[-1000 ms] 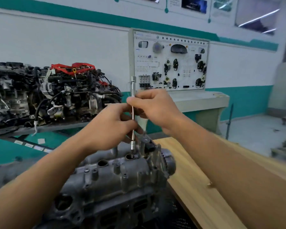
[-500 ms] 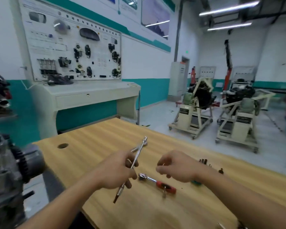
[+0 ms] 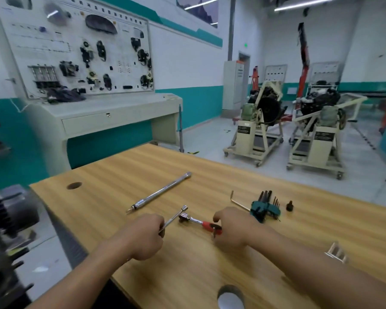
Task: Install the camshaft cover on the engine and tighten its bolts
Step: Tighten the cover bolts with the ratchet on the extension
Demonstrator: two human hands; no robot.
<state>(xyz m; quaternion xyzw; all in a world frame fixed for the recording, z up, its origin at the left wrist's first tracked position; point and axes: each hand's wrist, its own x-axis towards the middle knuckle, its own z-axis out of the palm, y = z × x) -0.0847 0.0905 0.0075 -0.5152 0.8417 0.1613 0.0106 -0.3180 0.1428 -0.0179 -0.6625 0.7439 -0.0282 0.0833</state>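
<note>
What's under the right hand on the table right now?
The ratchet lies there, its red handle reaching under the right hand, chrome head exposed. The fingertips and any grip on the handle are hidden.

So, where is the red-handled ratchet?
In the head view, low centre, the ratchet lies on the table between the left hand and the right hand.

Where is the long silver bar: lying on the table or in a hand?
The long silver bar lies flat on the table, apart from the left hand and right hand.
</note>
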